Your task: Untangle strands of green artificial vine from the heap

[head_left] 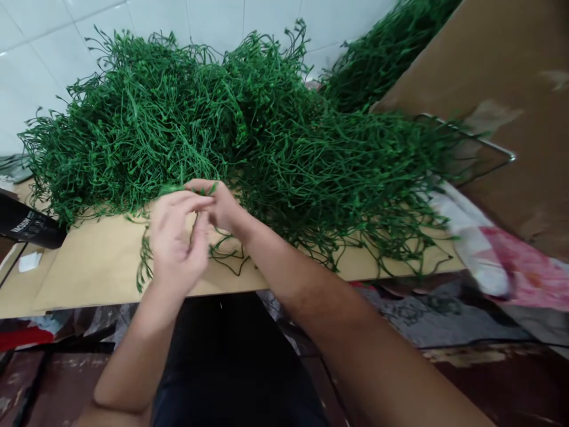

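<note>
A big heap of thin green artificial plant stems [146,118] with small budded tips covers the back of the board. In front of it my two hands meet. My left hand [175,231], blurred by motion, is closed around a few green stems [144,255], whose ends hang down at its left side. The fingers of my right hand [224,204] are pinched together against the left fingertips, with a green tip [208,190] showing between them. Exactly how the stems pass between the two hands is hidden by the fingers.
Tan cardboard [98,255] covers the work surface, its front edge close to my lap. A black cylinder [33,222] lies at the left. On the right lean a brown cardboard sheet [502,77], a metal wire frame [489,144] and a pink cloth [524,267]. White tiles [160,18] stand behind.
</note>
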`<move>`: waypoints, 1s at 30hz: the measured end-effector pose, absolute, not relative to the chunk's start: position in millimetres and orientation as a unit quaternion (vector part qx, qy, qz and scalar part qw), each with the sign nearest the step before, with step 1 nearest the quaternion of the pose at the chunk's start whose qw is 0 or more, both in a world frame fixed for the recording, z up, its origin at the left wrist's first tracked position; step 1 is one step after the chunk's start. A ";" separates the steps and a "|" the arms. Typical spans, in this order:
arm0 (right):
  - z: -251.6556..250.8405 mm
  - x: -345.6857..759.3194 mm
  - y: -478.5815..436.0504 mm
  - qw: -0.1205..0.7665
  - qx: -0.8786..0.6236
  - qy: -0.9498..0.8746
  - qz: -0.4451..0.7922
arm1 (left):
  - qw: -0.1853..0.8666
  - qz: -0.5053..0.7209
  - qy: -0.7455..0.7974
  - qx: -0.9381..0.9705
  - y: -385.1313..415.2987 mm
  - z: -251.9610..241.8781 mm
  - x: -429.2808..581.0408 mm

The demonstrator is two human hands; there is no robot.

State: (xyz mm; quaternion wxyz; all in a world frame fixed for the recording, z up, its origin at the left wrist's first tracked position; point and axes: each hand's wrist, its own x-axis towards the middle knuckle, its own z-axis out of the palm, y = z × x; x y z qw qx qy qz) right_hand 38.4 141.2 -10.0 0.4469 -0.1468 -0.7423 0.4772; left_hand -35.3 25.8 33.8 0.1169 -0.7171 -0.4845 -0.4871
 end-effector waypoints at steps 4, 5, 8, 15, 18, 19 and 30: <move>-5.6 38.3 141.4 0.498 -0.140 -0.698 0.495 | 0.141 -0.471 -0.584 -0.646 26.6 26.8 -84.8; -5.5 38.2 141.4 0.502 -0.133 -0.692 0.501 | 0.131 -0.464 -0.603 -0.636 31.1 22.2 -95.3; -6.8 37.8 141.6 0.502 -0.122 -0.665 0.540 | 0.074 -0.457 -0.659 -0.593 47.8 6.6 -119.9; -9.2 39.4 143.0 0.501 -0.103 -0.577 0.637 | -0.158 -0.487 -0.678 -0.527 67.4 -9.1 -142.6; -10.1 39.0 145.4 0.500 -0.111 -0.570 0.643 | -0.292 -0.513 -0.648 -0.481 66.8 -7.5 -142.9; -11.2 38.2 146.3 0.499 -0.129 -0.577 0.633 | -0.315 -0.528 -0.639 -0.462 66.4 -6.6 -142.5; -14.1 40.3 129.6 0.602 -0.350 -0.706 0.133 | -0.341 -0.644 -0.599 -0.331 59.6 -5.4 -133.5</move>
